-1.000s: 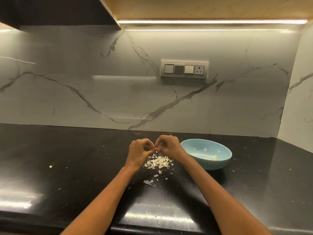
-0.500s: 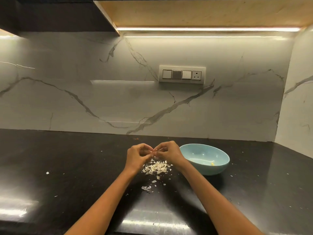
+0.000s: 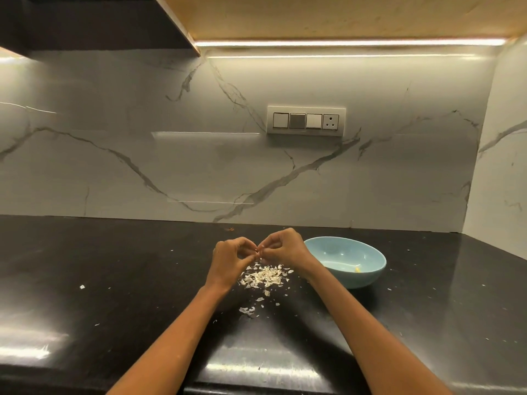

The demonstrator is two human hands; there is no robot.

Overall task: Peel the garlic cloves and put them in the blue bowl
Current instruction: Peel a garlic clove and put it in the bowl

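Fingers of left hand & right hand curled, tips pinching garlic clove together — above peel pile.

We have a single view, worn on the person's head, so we look forward and down along both forearms toward the black countertop. Taking the blue bowl as our landmark, the camera sits well back from it and above it, near the counter's front edge, which runs along the bottom of the frame. We face the marble backsplash squarely; it rises behind the bowl, with the switch panel above and left of the bowl. The wide lens also takes in the cabinet underside far overhead. With one camera, no second view overlaps.
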